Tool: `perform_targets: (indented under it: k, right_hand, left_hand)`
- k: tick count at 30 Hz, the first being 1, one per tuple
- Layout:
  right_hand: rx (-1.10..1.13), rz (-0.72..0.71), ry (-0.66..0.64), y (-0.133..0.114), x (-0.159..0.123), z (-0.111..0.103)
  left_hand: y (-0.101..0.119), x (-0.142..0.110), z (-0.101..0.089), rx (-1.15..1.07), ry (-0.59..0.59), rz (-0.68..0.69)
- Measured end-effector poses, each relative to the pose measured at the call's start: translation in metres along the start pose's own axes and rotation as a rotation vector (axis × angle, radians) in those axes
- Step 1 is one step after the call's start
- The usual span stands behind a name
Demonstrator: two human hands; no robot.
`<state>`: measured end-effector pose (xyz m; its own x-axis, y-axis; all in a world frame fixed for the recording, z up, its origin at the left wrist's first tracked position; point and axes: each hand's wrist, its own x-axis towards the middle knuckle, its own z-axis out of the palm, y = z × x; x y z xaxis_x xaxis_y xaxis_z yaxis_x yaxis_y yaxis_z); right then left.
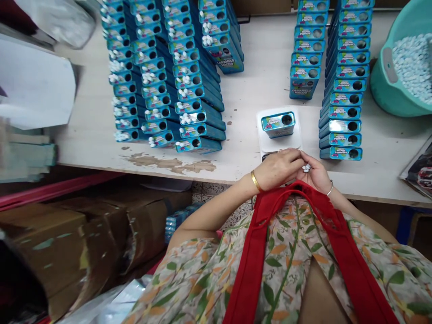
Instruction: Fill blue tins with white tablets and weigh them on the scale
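Observation:
My two hands meet in front of a small white scale (266,146) at the table's front edge. My right hand (317,174) is cupped round several small white candies (306,168). My left hand (281,164), with a gold bangle at the wrist, is bent against the right, its fingers drawn together; anything between its fingertips is hidden. On the scale stands one blue candy tin (278,123), upright, with a dark round opening in its lid.
At left, rows of blue tins (189,144) carry white candies on their lids. More tins (340,153) stand in two rows at right, beside a turquoise tub (388,90) of pale candies. Cardboard boxes (101,234) sit below the table (236,153) at left.

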<state>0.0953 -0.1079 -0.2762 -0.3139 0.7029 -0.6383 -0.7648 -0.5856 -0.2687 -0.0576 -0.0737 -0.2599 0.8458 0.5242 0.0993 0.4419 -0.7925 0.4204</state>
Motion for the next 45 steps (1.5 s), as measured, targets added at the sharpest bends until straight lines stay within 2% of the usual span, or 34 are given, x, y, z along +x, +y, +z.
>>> perform_targets:
  k: [5, 9, 11, 14, 17, 22, 26, 29, 34, 38, 45]
  right_hand:
    - [0.100, -0.046, -0.015, -0.002, 0.001, 0.002]
    - [0.050, -0.021, -0.075, -0.007, 0.000, 0.003]
    - [-0.003, -0.014, -0.094, -0.009, -0.002, 0.003]
    - [-0.043, -0.031, -0.061, -0.012, -0.004, 0.001]
    - [-0.088, -0.012, -0.002, -0.013, -0.004, -0.006]
    - [-0.267, -0.004, 0.026, -0.008, -0.006, -0.022]
    - [-0.377, -0.048, 0.109, -0.006, -0.011, -0.031]
    - [-0.409, -0.065, 0.139, -0.009, -0.016, -0.038]
    - [-0.411, -0.046, 0.151, -0.014, -0.025, -0.046]
    - [-0.418, 0.006, 0.114, -0.013, -0.027, -0.047]
    - [-0.549, -0.024, 0.081, -0.008, -0.028, -0.049]
  left_hand:
    - [-0.012, 0.001, -0.008, -0.114, 0.186, 0.032]
    - [-0.034, 0.013, -0.033, -0.111, 0.365, -0.072]
    - [-0.048, 0.021, -0.044, -0.062, 0.408, -0.113]
    - [-0.067, 0.029, -0.053, -0.035, 0.377, -0.111]
    - [-0.076, 0.030, -0.052, -0.040, 0.328, -0.115]
    - [-0.071, 0.027, -0.048, -0.016, 0.264, -0.169]
    - [-0.067, 0.026, -0.049, -0.043, 0.291, -0.233]
    - [-0.069, 0.021, -0.056, -0.023, 0.381, -0.220]
    - [-0.075, -0.003, -0.068, 0.028, 0.654, -0.242]
    - [-0.082, -0.026, -0.061, -0.038, 0.704, -0.354]
    - [-0.114, -0.051, -0.024, -0.071, 0.656, -0.404]
